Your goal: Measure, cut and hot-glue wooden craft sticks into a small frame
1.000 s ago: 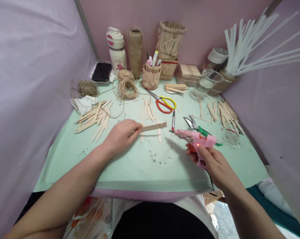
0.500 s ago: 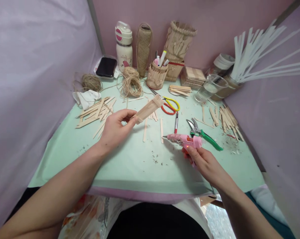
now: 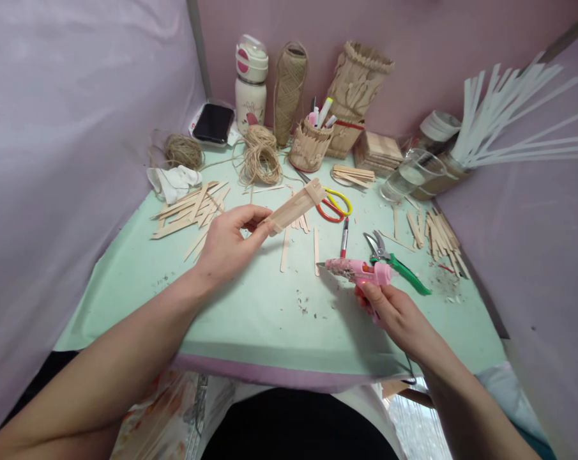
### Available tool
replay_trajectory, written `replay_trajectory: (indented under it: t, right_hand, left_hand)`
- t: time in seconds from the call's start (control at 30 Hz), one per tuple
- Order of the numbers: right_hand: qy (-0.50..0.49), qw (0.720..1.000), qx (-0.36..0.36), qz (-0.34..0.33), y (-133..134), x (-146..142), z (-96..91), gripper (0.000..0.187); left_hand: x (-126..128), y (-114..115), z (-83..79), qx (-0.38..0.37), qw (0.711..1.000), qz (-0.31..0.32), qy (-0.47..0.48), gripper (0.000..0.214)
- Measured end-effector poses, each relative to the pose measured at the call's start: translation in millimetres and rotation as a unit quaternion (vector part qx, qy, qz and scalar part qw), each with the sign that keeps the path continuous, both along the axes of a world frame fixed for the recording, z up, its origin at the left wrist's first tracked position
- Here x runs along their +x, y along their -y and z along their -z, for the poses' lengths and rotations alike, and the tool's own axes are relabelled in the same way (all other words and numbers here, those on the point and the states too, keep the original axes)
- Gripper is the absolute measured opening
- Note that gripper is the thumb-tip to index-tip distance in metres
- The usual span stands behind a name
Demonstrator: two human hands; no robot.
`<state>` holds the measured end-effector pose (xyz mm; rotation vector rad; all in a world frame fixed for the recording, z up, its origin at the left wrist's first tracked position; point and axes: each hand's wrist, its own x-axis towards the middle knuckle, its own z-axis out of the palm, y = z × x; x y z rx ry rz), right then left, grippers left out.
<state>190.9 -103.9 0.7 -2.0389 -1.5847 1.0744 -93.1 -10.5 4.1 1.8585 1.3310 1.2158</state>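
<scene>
Between the thumb and fingers of my left hand (image 3: 234, 239) is the near end of a flat panel of joined wooden craft sticks (image 3: 297, 207), with a crosspiece near its far end. It is held tilted above the table. My right hand (image 3: 387, 306) is wrapped round the handle of a pink glue gun (image 3: 358, 271), a small orange light glowing on it. The gun's nozzle points left, close to a single craft stick (image 3: 316, 252). Another loose craft stick (image 3: 284, 250) lies to the left of that one. Dark crumbs (image 3: 305, 306) are scattered below the nozzle.
Behind the panel lie red-and-yellow scissors (image 3: 334, 204). Green-handled pruning shears (image 3: 398, 268) and a marker (image 3: 345, 237) lie near the gun. Craft stick piles (image 3: 193, 207) are on both sides. Twine (image 3: 260, 156), a bottle (image 3: 251, 86), a pen cup (image 3: 311, 145) and a clear cup (image 3: 413, 176) stand behind.
The whole view has shifted slightly, so things appear a little further right. Both hands keep their grips on the panel and the glue gun, with little movement of their own.
</scene>
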Motion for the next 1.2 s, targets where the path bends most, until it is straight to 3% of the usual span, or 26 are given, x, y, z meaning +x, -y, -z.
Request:
replay_trajectory:
  t: [1.2]
  right_hand:
    - [0.012,0.999,-0.031,0.002,1.9,4.3,0.6,0.066]
  left_hand:
    - [0.2,-0.3,0.5,0.003,1.000,0.016,0.001,0.011]
